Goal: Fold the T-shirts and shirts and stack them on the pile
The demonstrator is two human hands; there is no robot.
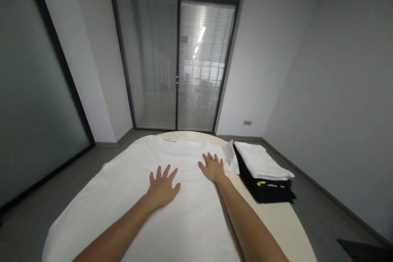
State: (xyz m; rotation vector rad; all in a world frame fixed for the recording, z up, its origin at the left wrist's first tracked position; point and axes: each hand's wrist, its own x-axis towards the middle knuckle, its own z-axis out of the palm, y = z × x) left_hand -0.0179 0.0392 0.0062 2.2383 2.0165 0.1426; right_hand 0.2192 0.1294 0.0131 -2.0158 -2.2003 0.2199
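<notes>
A white T-shirt (190,217) lies spread out over the table, its collar at the far end and one short sleeve reaching to the right. My left hand (163,188) rests palm down on the middle of the shirt, fingers spread. Farther up and to the right, my right hand (212,167) is also flat on the cloth near the sleeve, with its fingers apart. Neither hand grips anything. Beside the sleeve is a folded white garment (262,159) on top of folded black garments (273,192) with a yellow and white print.
The pale table (284,225) has a rounded edge, and the shirt hangs over its left side. Beyond it stand a glazed double door (178,61) with blinds and a grey wall (346,90) on the right. A dark object (362,249) is low at the right.
</notes>
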